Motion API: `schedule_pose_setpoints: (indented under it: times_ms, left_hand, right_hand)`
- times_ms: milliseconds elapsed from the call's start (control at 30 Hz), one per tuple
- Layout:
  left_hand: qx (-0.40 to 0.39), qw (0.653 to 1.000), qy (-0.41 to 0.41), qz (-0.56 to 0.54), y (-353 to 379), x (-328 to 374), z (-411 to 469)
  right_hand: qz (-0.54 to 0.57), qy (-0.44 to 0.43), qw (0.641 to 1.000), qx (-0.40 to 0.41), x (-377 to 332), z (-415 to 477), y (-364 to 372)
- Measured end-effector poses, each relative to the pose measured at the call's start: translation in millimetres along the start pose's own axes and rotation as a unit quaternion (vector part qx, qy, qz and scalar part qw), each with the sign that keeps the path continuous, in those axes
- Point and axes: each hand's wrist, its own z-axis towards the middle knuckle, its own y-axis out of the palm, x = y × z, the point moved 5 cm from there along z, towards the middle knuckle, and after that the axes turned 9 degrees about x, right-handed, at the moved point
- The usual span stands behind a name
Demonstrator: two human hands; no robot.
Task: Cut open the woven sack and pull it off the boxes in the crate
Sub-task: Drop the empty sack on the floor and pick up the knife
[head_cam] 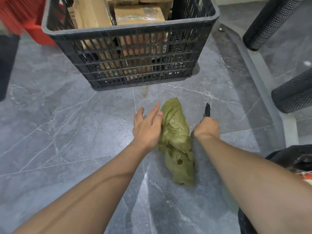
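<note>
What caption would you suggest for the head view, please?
Woven sack crumpled on floor before the crate of boxes; right hand grips knife.

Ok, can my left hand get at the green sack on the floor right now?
Probably yes. The left hand is open and right beside the sack, thumb by its edge, with nothing between them. The right hand holds the knife on the sack's other side, out of the way.
</note>
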Motion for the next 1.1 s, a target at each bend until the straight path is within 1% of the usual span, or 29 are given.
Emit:
schedule_pose_setpoints:
  times_ms: [67, 133, 267, 333, 467, 533, 600, 667, 767, 867, 967, 1100]
  left_hand:
    - [-0.001, 1.0, -0.001, 0.003, 1.2, -3.5, -1.7]
    - [0.003, 1.0, -0.003, 0.006, -0.6, -3.9, -2.7]
    - [0.013, 1.0, -0.003, 0.012, -3.4, 2.0, -5.3]
    - [0.015, 1.0, -0.003, 0.008, -4.7, 6.8, -7.1]
    - [0.018, 1.0, -0.001, 0.003, -12.9, 23.7, -15.8]
    - [0.019, 1.0, 0.004, -0.012, -23.2, 41.1, -21.4]
    - [0.019, 0.999, 0.007, -0.026, -37.0, 64.2, -29.1]
    - [0.017, 0.999, 0.012, -0.031, -54.2, 91.5, -40.0]
    - [0.016, 0.999, 0.026, -0.034, -83.3, 136.0, -59.2]
    - [0.016, 0.998, 0.037, -0.049, -115.9, 179.7, -81.9]
    - [0.019, 0.997, 0.042, -0.055, -151.2, 221.8, -105.6]
    - [0.033, 0.997, 0.025, -0.059, -201.3, 280.8, -142.6]
  right_hand:
    - [0.011, 0.027, 0.999, 0.021, 6.3, 4.4, 3.1]
    - [0.043, 0.055, 0.997, 0.016, 11.5, 6.7, 3.0]
    - [0.117, 0.162, 0.979, -0.036, 21.7, 8.3, 7.4]
    - [0.129, 0.193, 0.971, -0.056, 22.4, 4.2, 4.6]
    - [0.204, 0.182, 0.962, -0.012, 8.5, -2.2, -24.0]
    - [0.27, 0.163, 0.949, -0.003, -6.7, -8.7, -44.2]
    - [0.354, 0.141, 0.924, -0.021, -23.2, -21.2, -69.4]
    - [0.413, 0.121, 0.902, -0.048, -37.6, -37.2, -98.5]
    - [0.432, 0.091, 0.896, -0.055, -59.1, -64.9, -149.6]
    - [0.442, 0.09, 0.891, -0.054, -77.1, -90.4, -200.6]
    - [0.477, 0.094, 0.872, -0.063, -93.7, -113.1, -254.9]
    - [0.508, 0.081, 0.853, -0.094, -116.3, -148.8, -333.1]
